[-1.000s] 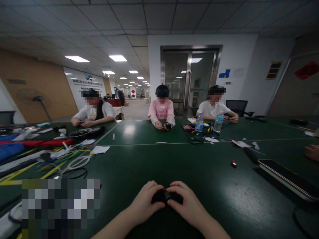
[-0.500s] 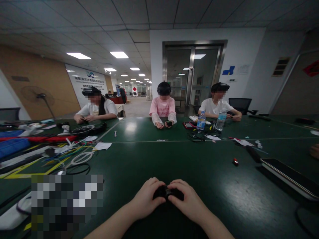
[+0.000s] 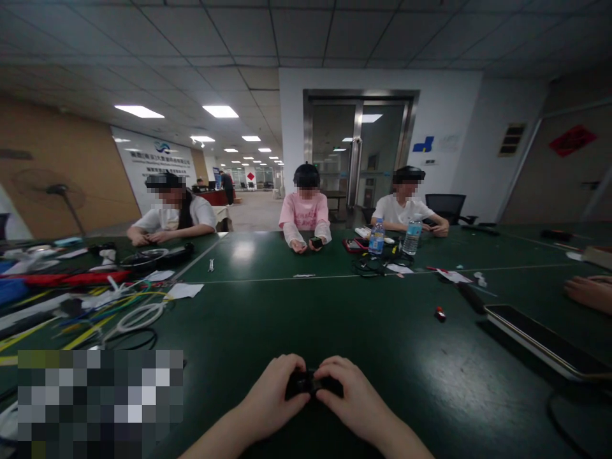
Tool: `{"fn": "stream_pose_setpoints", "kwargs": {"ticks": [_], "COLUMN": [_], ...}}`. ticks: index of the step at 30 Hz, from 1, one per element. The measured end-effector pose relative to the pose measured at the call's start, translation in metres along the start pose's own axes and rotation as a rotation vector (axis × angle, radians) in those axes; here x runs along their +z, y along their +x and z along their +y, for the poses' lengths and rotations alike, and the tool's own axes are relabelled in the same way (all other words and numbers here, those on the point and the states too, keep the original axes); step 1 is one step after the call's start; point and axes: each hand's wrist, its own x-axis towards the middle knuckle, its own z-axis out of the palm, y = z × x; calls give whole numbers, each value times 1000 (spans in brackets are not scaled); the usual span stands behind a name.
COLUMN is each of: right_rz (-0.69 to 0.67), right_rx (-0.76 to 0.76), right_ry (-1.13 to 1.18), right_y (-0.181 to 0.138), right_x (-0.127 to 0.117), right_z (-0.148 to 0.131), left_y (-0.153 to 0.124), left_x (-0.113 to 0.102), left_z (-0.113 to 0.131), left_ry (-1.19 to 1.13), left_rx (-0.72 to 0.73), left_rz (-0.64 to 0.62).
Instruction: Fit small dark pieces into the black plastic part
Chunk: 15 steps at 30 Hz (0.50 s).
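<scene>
A small black object (image 3: 306, 383) rests low on the dark green table (image 3: 335, 319), close to me. My left hand (image 3: 272, 398) wraps its fingers round the object's left end. My right hand (image 3: 347, 395) curls over its right end, fingertips pressed on top. Both hands meet over it, so most of the object is hidden and its shape is unclear.
Coloured cables and white cord (image 3: 119, 306) lie at the left. A tablet (image 3: 540, 341) lies at the right, a small red item (image 3: 438, 313) near it. Three people sit across the table beside two water bottles (image 3: 411, 236). Another person's hand (image 3: 588, 292) rests at far right.
My hands stay closed on the black object with little movement. The view has shifted slightly, so the hands sit a bit lower in the picture.
</scene>
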Motion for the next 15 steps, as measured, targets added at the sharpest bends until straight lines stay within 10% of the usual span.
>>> {"fn": "stream_pose_setpoints", "kwargs": {"ticks": [15], "right_rz": [38], "right_rx": [-2], "right_ry": [6], "right_y": [0], "right_x": [2], "right_z": [1], "left_y": [3], "left_x": [2], "left_z": [-4], "left_ry": [30], "left_rx": [103], "left_rz": [-3]}}
